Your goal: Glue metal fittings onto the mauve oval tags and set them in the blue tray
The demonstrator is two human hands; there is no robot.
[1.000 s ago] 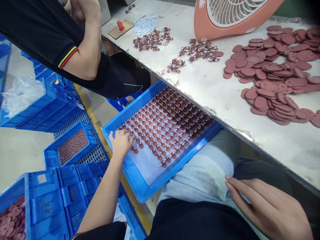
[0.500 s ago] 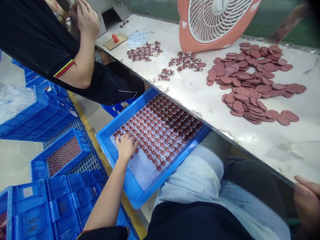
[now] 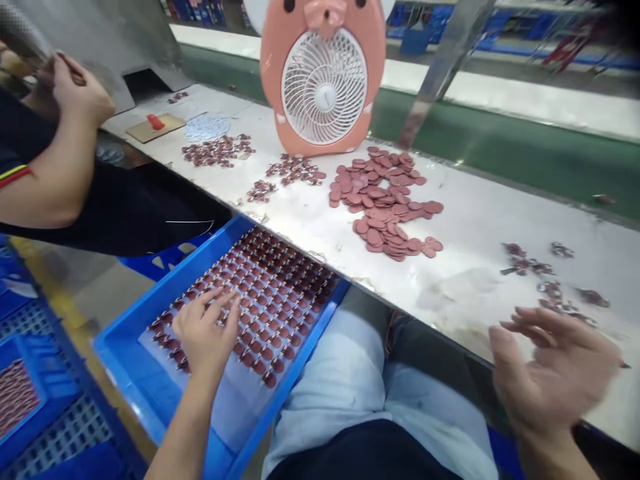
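Observation:
My left hand (image 3: 207, 330) hovers over the left part of a blue tray (image 3: 117, 333), fingers spread and nothing held. Rows of small reddish-brown pieces (image 3: 263, 290) lie in the tray on a pale sheet (image 3: 235, 403). At the right, my right hand (image 3: 555, 367) is raised over the white table's front edge, its fingers apart and empty. Just beyond it lie several small dark assembled pieces (image 3: 525, 260). A heap of flat reddish-brown ovals (image 3: 385, 200) spreads over the middle of the table (image 3: 470, 227).
A pink fan (image 3: 325, 97) stands behind the heap. Clusters of small parts (image 3: 217, 151), pale blue bits (image 3: 207, 127) and a board (image 3: 145, 132) with a red object lie left. A co-worker's arm (image 3: 65, 160) is at the far left, above blue crates (image 3: 45, 380).
The view has turned right. My left hand has lifted slightly and spread above the tray. My right hand, barely visible before, now shows fully over the table edge.

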